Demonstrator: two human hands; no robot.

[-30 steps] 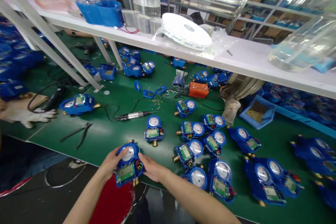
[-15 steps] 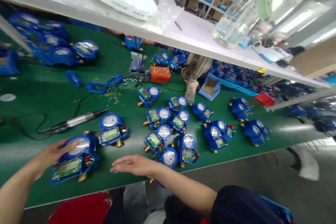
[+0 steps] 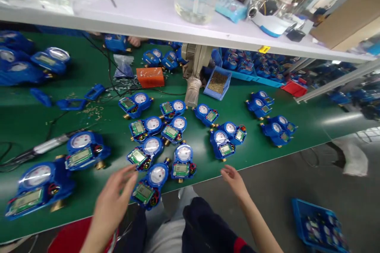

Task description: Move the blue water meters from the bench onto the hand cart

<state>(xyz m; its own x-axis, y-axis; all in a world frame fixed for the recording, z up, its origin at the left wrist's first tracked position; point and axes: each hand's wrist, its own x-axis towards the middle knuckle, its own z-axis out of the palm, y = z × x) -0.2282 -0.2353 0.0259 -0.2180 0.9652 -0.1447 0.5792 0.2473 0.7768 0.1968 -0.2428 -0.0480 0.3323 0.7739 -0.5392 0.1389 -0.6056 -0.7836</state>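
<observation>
A blue meter (image 3: 149, 185) lies face up at the front edge of the green bench (image 3: 267, 142), nearest of a loose cluster, so its dial and board show. The left hand (image 3: 113, 201) hovers just beside it, fingers spread, holding nothing. The right hand (image 3: 234, 180) hangs past the edge, open and empty. Another meter (image 3: 181, 163) lies just behind.

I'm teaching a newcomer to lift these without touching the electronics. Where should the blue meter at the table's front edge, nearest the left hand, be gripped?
Grip the blue meter by its two long blue flanks, coming from above. It lies flat, with dial and circuit board facing up, so the sides are probably the safest hold for the left hand.
</observation>
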